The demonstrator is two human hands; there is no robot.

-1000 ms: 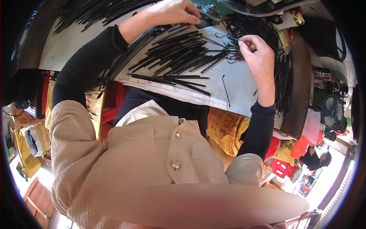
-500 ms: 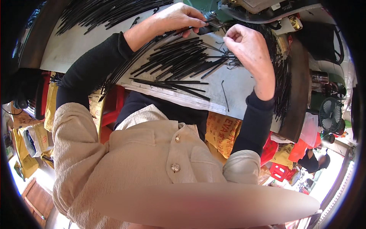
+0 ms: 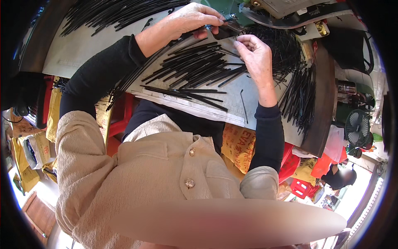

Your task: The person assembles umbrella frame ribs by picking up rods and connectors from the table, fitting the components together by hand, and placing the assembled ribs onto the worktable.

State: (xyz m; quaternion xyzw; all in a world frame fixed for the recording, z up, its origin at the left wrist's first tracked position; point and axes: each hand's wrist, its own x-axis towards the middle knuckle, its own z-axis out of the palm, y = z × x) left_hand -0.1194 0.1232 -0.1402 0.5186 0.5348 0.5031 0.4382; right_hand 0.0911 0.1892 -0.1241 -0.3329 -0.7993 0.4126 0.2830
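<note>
My left hand (image 3: 195,18) is at the far edge of the table, its fingers closed on a thin black strip beside a green machine (image 3: 222,6). To its right, the thumb and fingers of my right hand (image 3: 255,52) pinch together at the near side of the machine's dark metal part (image 3: 228,31). What they hold is too small to make out. Between my forearms lies a loose pile of black strips (image 3: 188,66) on the pale tabletop. Closer to me, several more strips (image 3: 195,93) lie apart, and right of them rests a thin hooked black piece (image 3: 243,106).
Long black strips (image 3: 120,14) cover the table's far left. A dark tangle of thin pieces (image 3: 282,45) and another strip bundle (image 3: 300,97) fill the right side, by the wooden edge (image 3: 321,116). A fan (image 3: 357,126) stands beyond. Another person (image 3: 340,176) is at lower right.
My right hand has moved left, closer to my left hand, and its fingertips now pinch beside the machine. My left hand has hardly moved.
</note>
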